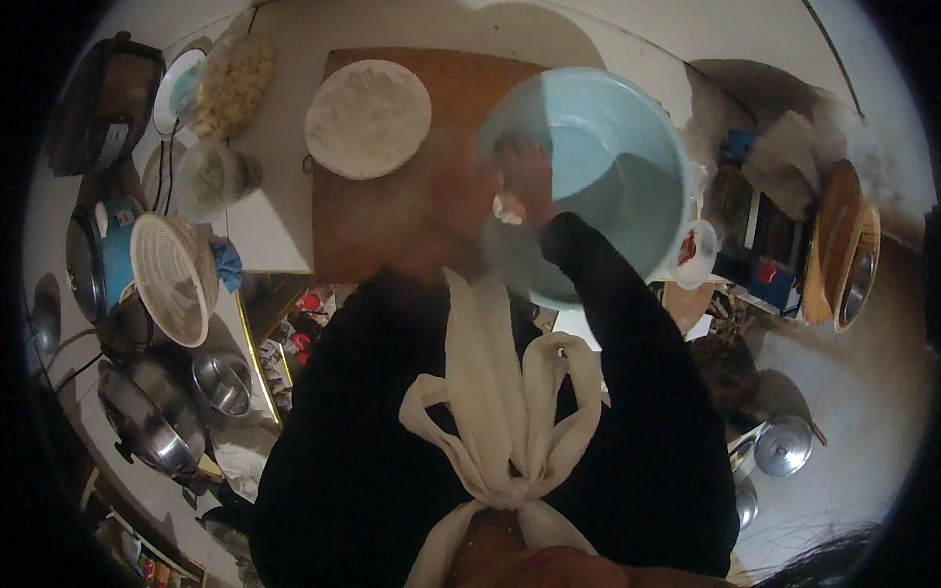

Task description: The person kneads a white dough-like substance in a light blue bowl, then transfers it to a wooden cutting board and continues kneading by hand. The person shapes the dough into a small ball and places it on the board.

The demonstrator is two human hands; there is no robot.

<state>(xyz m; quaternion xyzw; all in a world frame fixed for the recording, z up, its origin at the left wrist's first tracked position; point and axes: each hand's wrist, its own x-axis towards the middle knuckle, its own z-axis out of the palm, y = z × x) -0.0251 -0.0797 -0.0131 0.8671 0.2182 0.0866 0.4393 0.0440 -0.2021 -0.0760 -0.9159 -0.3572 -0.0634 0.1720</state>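
Observation:
My right hand (527, 176) reaches over the left rim of a large light-blue plastic basin (625, 213), its fingers pointing away from me. Close against it on the left is my left hand (459, 191), badly blurred. A small pale lump (508, 210) shows between the two hands; which of them holds it is unclear. Under both hands lies a brown wooden board (367, 220), partly covered by the basin. On the board's far left part stands a round white dish (367, 119), its surface pale and powdery like flour.
At the left are a bag of pale pieces (234, 84), a white plastic colander (173, 279), a steel pot (151, 415) and a steel bowl (222, 384). Right of the basin sits a small clear tub (695, 253). A pot lid (784, 446) is lower right.

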